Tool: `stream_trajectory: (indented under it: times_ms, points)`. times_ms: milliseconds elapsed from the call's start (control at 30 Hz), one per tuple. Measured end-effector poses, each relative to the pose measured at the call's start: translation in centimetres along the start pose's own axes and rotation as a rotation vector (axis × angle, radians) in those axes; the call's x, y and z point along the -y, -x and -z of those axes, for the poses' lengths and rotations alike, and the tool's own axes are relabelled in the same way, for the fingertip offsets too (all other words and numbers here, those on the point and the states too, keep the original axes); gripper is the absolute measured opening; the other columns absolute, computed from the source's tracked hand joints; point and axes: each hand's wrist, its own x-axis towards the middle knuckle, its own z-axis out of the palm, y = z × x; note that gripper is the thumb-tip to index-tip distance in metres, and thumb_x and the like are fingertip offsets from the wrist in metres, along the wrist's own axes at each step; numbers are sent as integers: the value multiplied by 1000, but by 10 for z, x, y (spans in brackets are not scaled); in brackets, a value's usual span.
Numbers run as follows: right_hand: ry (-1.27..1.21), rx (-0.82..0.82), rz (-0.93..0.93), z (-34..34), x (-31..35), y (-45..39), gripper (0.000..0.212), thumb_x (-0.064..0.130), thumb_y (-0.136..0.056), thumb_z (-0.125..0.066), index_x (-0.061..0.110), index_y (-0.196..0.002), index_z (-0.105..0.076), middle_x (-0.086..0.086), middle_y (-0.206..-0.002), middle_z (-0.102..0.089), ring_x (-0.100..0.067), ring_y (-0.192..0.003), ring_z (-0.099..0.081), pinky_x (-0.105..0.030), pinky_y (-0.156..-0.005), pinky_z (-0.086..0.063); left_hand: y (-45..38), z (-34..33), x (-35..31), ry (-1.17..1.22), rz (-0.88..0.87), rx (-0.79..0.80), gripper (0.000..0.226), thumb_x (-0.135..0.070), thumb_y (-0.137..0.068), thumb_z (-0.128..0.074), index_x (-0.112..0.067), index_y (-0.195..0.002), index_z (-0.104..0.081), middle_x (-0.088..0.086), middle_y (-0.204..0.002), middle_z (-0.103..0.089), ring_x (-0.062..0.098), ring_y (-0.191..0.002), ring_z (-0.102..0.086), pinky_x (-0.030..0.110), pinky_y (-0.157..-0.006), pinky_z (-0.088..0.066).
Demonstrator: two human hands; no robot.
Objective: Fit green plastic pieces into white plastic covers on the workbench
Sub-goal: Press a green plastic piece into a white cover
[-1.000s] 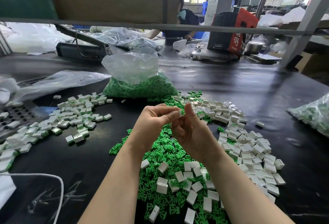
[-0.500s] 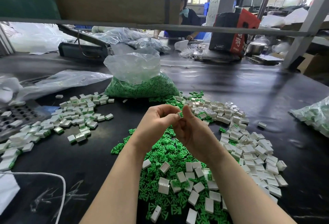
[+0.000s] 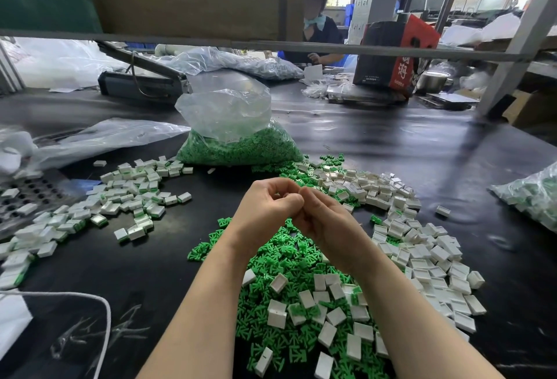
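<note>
Left hand (image 3: 265, 207) and right hand (image 3: 328, 222) raised together above the worktop (image 3: 391, 149), fingertips meeting, all fingers curled inward; whatever is pinched between them hidden, so no telling what each grips. Directly beneath the wrists, a heap of loose green plastic pieces (image 3: 280, 261) spread on the black surface, with white plastic covers (image 3: 422, 246) scattered over it and banked thickly to the right. Off to the left, well apart, a second scatter of assembled covers (image 3: 132, 195) showing green at their edges. Behind the hands, a clear bag of green pieces (image 3: 238, 143), upright and slumped, its open top crumpled. At the far right edge, another clear bag (image 3: 533, 198) with white and green parts inside. At the left edge, a perforated metal tray (image 3: 27, 195) and crumpled clear plastic (image 3: 99, 137). Dark, glossy worktop stretching back to a grey metal rail (image 3: 331, 47), a red and black box (image 3: 394, 53) and a seated person (image 3: 319, 23) working on the far side; windows and daylight beyond.
</note>
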Motion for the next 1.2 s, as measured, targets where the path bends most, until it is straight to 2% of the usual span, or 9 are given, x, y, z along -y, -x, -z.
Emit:
stream_trajectory:
  times_ms: [200,300,400,700,833,1000,1100,1167,1200]
  points:
    - [14,-10,-20,2,-1,1,29,52,-83,-60,29,-96,-74,12,-71,-57,-6,-66,-43,-18,-64,-40,0,-2,1,-4,20,-19,25,-18,-67,-54,3,-77,-64,16,-64,-53,23,-62,-42,27,-52,-33]
    - [-5,-18,-19,1,-2,0,36,56,-79,-67,27,-98,-74,-8,-91,-53,-24,-84,-42,-29,-78,-38,0,-4,1,8,29,-17,24,-18,-67,-54,3,-76,-61,14,-67,-48,24,-64,-38,31,-56,-30]
    - [-30,-19,-7,-1,-1,0,48,62,-73,-73,24,-102,-73,-12,-108,-47,-26,-102,-36,-38,-86,-33,1,-4,1,17,30,-20,24,-18,-67,-54,4,-76,-58,14,-69,-46,25,-66,-35,35,-60,-28]
    - [17,-41,7,-3,-1,1,52,70,-70,-70,29,-103,-74,-13,-107,-59,-26,-103,-49,-43,-96,-36,3,-5,-3,14,32,-29,19,-17,-68,-53,-1,-75,-61,12,-70,-43,24,-66,-32,38,-62,-29]
    - [24,-45,16,-3,0,1,49,68,-74,-66,30,-104,-74,-6,-101,-67,-15,-96,-57,-26,-87,-47,3,-5,-5,28,42,-33,21,-17,-69,-53,-3,-77,-66,12,-70,-46,24,-66,-35,37,-63,-32]
    - [75,-43,36,-3,-1,2,46,66,-79,-62,32,-108,-73,-30,-112,-60,-24,-104,-54,-39,-95,-41,3,-6,-5,56,45,-34,21,-18,-70,-55,-6,-79,-69,14,-70,-52,23,-66,-41,36,-63,-37]
    - [128,-71,16,2,-1,1,43,59,-83,-56,25,-103,-73,-7,-87,-67,-12,-83,-58,-26,-80,-50,3,-6,-4,80,40,-45,19,-16,-70,-56,-8,-78,-71,17,-68,-54,25,-64,-46,38,-63,-41]
    - [193,-48,4,4,0,0,40,53,-91,-47,19,-89,-69,13,-62,-55,-2,-58,-47,-14,-56,-42,2,-7,-2,73,31,-41,17,-14,-70,-55,-6,-75,-70,22,-64,-57,28,-60,-52,42,-61,-47]
    - [218,-32,-8,4,0,0,42,49,-94,-41,17,-84,-66,15,-57,-50,-2,-52,-42,-13,-50,-38,2,-7,-1,68,31,-34,17,-13,-70,-55,-4,-74,-69,23,-63,-59,29,-58,-56,43,-60,-50]
